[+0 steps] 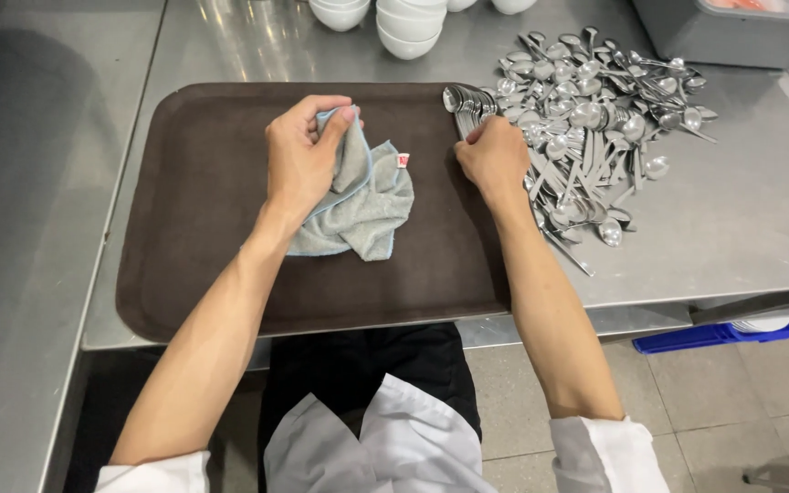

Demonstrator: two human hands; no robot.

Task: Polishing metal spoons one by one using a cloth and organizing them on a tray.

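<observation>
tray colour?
Dark brown tray, under the grey cloth; head view.

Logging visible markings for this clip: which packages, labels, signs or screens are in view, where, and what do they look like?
Cloth tag: small square label, white with red, sewn on the right edge of the grey cloth on the brown tray.
No packages, signs or screens in view.

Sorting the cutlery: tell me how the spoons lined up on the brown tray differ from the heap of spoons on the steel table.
The row of shiny metal spoons lies stacked neatly, bowls aligned, on the edge of the dark brown plastic tray; the big pile of metal spoons sprawls crisscross on the bare stainless steel table. The row is few, the pile many. The right hand rests on the row, not on the pile's main heap. Both look like the same polished spoons.
</observation>
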